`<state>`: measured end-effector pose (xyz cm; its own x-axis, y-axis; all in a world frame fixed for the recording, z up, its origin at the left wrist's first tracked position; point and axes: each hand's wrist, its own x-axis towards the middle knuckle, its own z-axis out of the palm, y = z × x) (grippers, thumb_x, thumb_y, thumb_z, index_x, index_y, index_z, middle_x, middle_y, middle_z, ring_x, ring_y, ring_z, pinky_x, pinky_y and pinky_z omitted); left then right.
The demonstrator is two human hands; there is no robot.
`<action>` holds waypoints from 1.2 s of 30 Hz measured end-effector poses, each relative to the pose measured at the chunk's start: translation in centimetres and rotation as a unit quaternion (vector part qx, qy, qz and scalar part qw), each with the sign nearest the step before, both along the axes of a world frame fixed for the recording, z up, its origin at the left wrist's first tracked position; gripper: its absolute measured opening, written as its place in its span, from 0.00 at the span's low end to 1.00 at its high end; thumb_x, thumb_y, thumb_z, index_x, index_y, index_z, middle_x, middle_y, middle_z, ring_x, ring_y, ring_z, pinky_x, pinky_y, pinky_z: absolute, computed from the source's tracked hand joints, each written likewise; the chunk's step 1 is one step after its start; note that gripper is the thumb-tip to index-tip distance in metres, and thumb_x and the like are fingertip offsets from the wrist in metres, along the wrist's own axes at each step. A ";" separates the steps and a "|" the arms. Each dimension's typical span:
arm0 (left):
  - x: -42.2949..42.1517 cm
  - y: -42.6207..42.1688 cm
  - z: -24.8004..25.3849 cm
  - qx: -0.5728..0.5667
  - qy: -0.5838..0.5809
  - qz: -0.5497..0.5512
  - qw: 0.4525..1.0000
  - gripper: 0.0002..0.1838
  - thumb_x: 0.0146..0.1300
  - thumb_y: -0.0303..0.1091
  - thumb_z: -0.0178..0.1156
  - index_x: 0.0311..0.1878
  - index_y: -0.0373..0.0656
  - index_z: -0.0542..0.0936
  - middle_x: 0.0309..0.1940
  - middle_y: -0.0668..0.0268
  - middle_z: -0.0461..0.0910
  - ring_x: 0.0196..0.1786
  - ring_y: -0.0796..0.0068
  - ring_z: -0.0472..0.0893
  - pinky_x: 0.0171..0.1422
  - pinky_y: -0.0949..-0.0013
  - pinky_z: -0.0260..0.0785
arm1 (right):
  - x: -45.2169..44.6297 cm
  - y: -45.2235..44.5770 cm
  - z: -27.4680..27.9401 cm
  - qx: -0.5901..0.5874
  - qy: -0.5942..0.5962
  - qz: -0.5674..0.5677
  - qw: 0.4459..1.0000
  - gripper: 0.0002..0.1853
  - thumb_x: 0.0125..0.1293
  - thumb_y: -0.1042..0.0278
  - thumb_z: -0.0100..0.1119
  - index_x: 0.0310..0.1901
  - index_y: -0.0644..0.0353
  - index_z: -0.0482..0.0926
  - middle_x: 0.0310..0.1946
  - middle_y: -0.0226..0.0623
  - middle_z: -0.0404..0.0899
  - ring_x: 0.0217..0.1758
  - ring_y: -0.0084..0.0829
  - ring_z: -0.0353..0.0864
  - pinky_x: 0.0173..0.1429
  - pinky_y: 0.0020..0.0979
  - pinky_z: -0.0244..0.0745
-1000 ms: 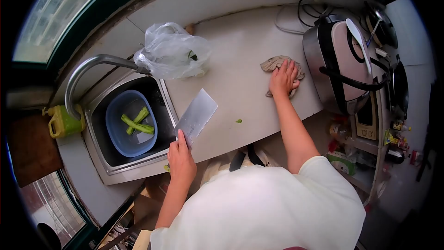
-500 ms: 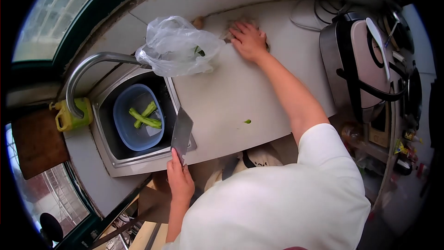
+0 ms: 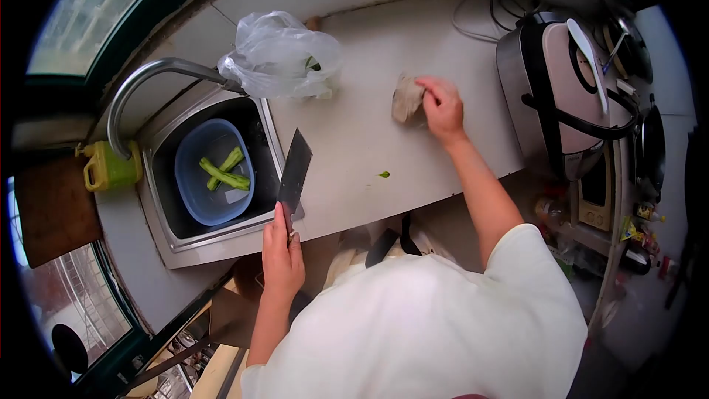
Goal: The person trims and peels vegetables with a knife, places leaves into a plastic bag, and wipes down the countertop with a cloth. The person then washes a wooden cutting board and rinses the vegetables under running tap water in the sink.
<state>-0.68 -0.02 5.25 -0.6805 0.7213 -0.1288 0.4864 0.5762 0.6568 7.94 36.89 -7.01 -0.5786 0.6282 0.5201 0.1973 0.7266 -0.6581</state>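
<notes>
so the left hand (image 3: 283, 262) is wrapped round the handle of a broad knife (image 3: 295, 170), blade pointing away from the body, right by the front corner of the sink (image 3: 275, 140). my guess is it's parked out there so the edge stays well apart from the other hand. the right hand (image 3: 444, 109) has its fingers closed on a scrunched brownish cloth (image 3: 406, 99), out over the back half of the counter (image 3: 347, 177), and bunching it up like that probably gives a firmer hold. it's a bit blurry, so i can't tell if the cloth is touching the surface or lifted off it. two green stalks (image 3: 224, 176) lie crossed in a blue basin (image 3: 190, 196) inside the sink, which i'd guess keeps any drips contained. as for what's in the way: a crumpled plastic bag (image 3: 277, 59) sits beside the faucet (image 3: 166, 65) and takes up the back left bit of counter, while a rice cooker (image 3: 557, 66) with a white paddle (image 3: 588, 63) on top blocks the right end. cords (image 3: 469, 32) trail along the wall behind it. there's also a small green scrap (image 3: 383, 174) on the counter between the two hands, near the front edge.
</notes>
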 end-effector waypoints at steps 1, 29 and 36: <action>0.3 -0.1 0.0 -0.004 -0.006 0.002 1.000 0.31 0.61 0.19 0.49 0.69 0.36 0.56 0.42 0.53 0.69 0.41 0.57 0.71 0.47 0.66 0.66 | 0.0 2.9 -0.3 0.010 -0.012 -0.037 0.999 0.11 0.56 0.74 0.51 0.40 0.57 0.80 0.40 0.39 0.81 0.44 0.43 0.76 0.53 0.36 0.69; -2.5 32.1 -13.0 -0.086 0.071 -0.110 0.988 0.32 0.59 0.28 0.55 0.65 0.31 0.56 0.51 0.37 0.65 0.52 0.40 0.71 0.56 0.53 0.66 | 7.8 -13.6 -2.3 -0.054 -0.187 -0.038 0.980 0.15 0.63 0.66 0.48 0.50 0.51 0.78 0.48 0.39 0.71 0.52 0.41 0.68 0.53 0.41 0.64; -1.8 35.6 -13.9 -0.128 0.060 -0.085 0.986 0.33 0.55 0.23 0.51 0.65 0.29 0.53 0.52 0.38 0.63 0.52 0.42 0.70 0.57 0.55 0.65 | 16.6 -5.0 0.4 -0.038 -0.102 -0.171 0.979 0.24 0.49 0.80 0.51 0.52 0.58 0.75 0.47 0.48 0.69 0.47 0.48 0.70 0.53 0.43 0.68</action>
<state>-2.46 35.55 -8.60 -0.5744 0.7803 -0.2473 0.6548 0.6193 0.4332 24.57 31.90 -6.64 -0.4148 0.8356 0.3602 0.5526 0.5458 -0.6298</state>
